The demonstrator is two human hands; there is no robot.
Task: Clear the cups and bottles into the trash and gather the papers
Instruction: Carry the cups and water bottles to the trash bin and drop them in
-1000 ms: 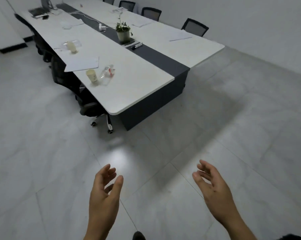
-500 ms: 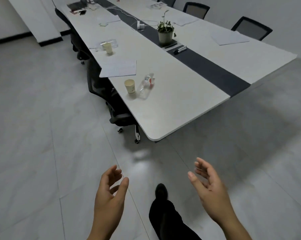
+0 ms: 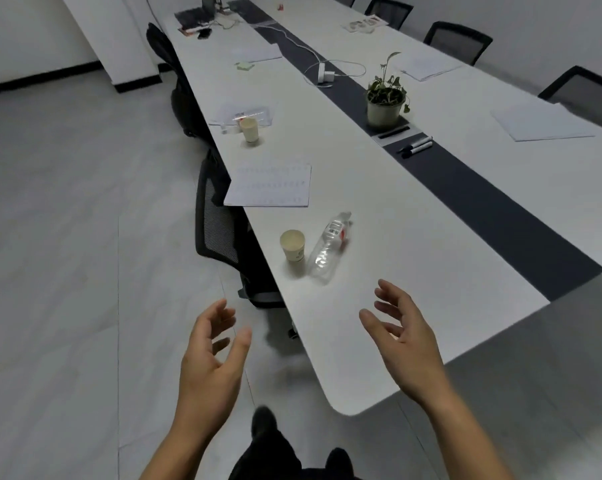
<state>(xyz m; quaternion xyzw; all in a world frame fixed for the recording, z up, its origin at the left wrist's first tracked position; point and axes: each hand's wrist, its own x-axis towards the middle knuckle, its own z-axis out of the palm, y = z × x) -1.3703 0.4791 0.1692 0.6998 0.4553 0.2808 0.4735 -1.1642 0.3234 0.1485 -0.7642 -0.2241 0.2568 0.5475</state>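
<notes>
A paper cup stands upright near the table's left edge, with a clear plastic bottle lying on its side just right of it. Behind them lies a printed sheet of paper. Farther back are a second paper cup and another lying bottle. More papers rest on the right half. My left hand is open over the floor beside the table corner. My right hand is open above the near end of the table, short of the bottle.
The long white table has a dark centre strip with a potted plant, two markers and a charger with cable. Black office chairs are tucked along the left side, others along the right. My feet show below.
I have walked up to the table's near corner; the cup and bottle are now much closer. Both hands stay open and have risen toward the table.
</notes>
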